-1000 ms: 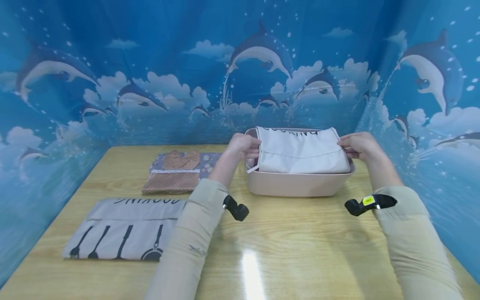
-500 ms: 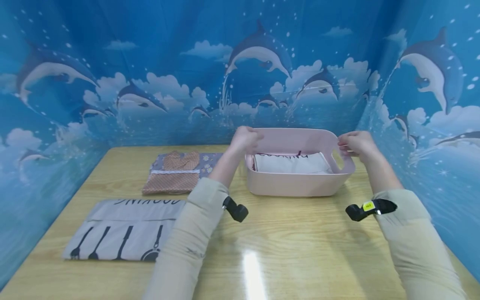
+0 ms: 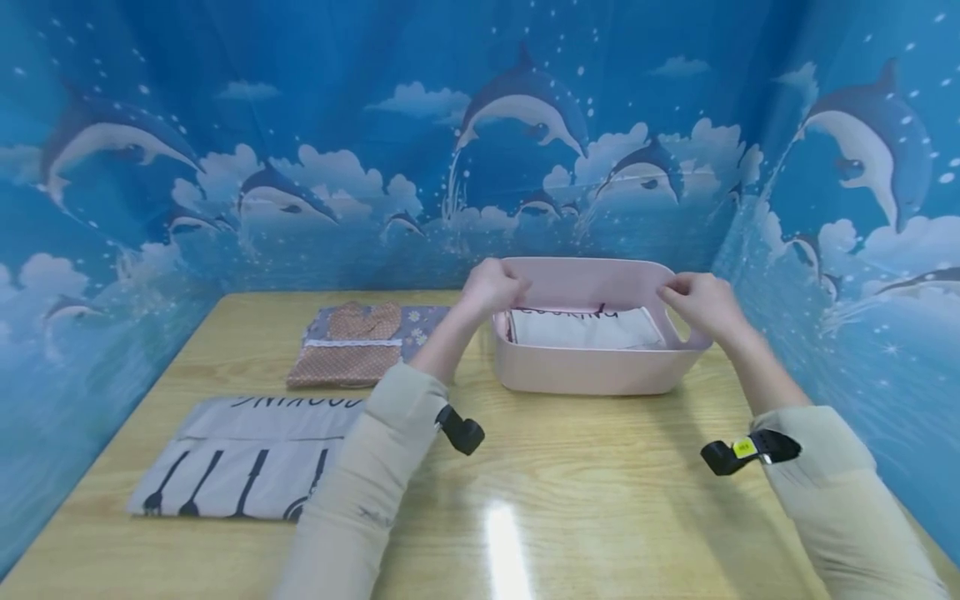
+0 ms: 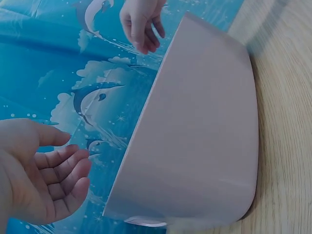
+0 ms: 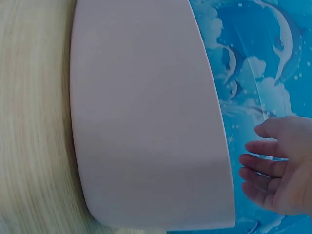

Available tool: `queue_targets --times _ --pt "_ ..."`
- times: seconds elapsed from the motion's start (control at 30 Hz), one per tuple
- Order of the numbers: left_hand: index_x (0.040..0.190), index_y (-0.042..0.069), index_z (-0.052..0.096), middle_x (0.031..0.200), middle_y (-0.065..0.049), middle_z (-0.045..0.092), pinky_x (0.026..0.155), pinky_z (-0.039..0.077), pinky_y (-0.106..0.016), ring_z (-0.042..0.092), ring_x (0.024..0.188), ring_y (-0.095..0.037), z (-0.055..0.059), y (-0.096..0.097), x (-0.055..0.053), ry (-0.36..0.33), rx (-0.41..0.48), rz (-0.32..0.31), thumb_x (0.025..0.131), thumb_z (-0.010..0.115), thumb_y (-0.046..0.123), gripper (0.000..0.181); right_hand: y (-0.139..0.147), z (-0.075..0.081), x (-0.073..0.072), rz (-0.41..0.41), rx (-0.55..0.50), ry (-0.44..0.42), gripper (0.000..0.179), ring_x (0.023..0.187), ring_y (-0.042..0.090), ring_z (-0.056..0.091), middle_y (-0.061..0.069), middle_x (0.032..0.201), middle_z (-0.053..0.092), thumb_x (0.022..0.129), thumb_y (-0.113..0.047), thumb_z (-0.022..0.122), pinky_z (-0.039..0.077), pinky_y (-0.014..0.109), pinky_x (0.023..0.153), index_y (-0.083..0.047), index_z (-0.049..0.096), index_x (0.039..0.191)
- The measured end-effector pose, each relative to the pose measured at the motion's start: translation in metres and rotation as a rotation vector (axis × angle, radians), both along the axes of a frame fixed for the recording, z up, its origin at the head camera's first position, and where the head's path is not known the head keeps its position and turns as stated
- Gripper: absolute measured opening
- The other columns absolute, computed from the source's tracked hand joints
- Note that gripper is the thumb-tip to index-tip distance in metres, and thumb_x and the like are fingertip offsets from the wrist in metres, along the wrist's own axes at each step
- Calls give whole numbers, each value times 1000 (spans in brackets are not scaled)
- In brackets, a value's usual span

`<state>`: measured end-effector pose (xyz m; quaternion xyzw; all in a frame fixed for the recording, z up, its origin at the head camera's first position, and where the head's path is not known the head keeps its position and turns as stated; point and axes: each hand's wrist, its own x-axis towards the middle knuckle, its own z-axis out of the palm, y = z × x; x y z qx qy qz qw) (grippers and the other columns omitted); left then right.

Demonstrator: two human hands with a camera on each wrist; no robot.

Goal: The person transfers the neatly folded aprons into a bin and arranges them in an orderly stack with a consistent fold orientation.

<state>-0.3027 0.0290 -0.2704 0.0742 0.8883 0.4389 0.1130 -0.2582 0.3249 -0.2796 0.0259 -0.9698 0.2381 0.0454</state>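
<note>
A pale pink storage basket [image 3: 592,372] with handle cutouts stands at the back right of the table. Inside it lies a folded white cloth [image 3: 592,329] with black lettering, probably an apron like the printed one on the table. Over the basket's left end my left hand [image 3: 492,286] holds nothing, its fingers loosely bent in the left wrist view. My right hand [image 3: 703,304] is at the opposite end, above the handle cutout, also holding nothing. In the right wrist view its relaxed fingers [image 5: 263,168] are apart from the basket wall.
A folded white cloth printed with black kitchen utensils [image 3: 247,467] lies at the front left, partly behind my left sleeve. Behind it is a folded purple floral and brown dotted cloth [image 3: 352,358]. A dolphin-print curtain [image 3: 360,167] surrounds the wooden table [image 3: 585,483].
Both hands let go of the white cloth, which dropped down into the basket. Since then the right hand has shifted slightly left and down, and the left hand has stayed near the rim.
</note>
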Motion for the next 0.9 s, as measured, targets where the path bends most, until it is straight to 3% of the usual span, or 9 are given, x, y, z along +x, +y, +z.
queue_targets --times 0.13,0.3,0.47,0.67,0.9 --pt "56 13 39 49 2 32 47 35 -27 31 44 -13 1 -3 4 66 -99 -30 94 53 31 44 -11 2 5 15 30 74 43 100 40 54 28 111 58 98 -30 44 47 54 80 7 57 116" --pt "61 13 41 51 3 32 44 32 -26 29 43 -11 2 -8 10 134 -185 -46 93 53 39 43 -21 2 10 50 89 166 35 81 34 56 21 90 62 96 -27 47 46 47 67 4 63 99" --pt "64 13 43 53 3 33 43 31 -25 30 45 -11 4 -17 16 186 -247 -84 93 49 47 45 -30 2 15 55 157 243 30 62 25 46 10 69 52 95 -26 49 35 37 53 -2 57 79" --pt "56 14 39 48 4 31 38 23 -23 26 42 -10 7 -28 25 261 -309 -104 92 47 51 52 -41 3 20 79 189 315 28 58 23 43 7 65 49 94 -26 49 33 34 50 -6 52 74" --pt "57 14 40 49 4 33 37 21 -23 28 43 -10 11 -37 35 308 -352 -118 92 45 54 53 -54 0 23 109 162 387 27 57 22 41 7 63 46 92 -19 52 31 33 50 -7 49 69"
